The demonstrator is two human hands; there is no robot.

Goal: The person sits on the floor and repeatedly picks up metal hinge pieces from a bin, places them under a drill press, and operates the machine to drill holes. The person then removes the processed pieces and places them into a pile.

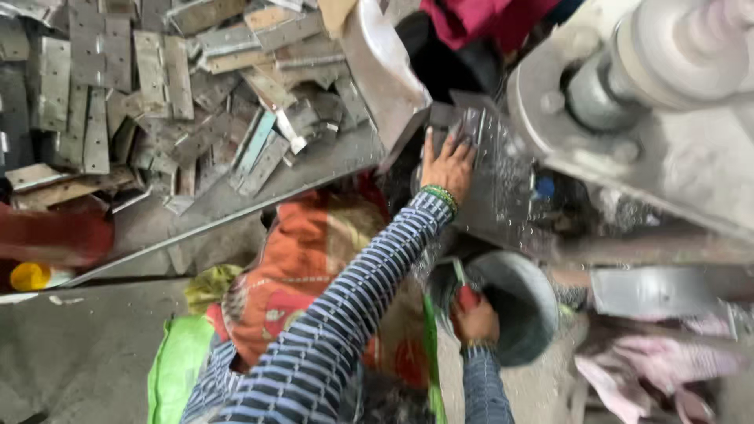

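Head view, blurred throughout. L hand (449, 163) is laid flat, fingers spread, on a grey metal plate (491, 169) at the machine (667, 118). Below the plate, R hand (475, 318) is closed round a small red object (468, 297), identity unclear, at the rim of a grey metal bowl (522, 302). Left of the plate, a heap of metal hinges (157, 86) is piled on a sheet. Machine is cut off at the frame edge; the plate's far end is hidden behind it.

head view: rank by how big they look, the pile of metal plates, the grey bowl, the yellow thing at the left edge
1. pile of metal plates
2. grey bowl, by the right hand
3. yellow thing, partly hidden

The pile lies farther off, so true sizes are unsure.
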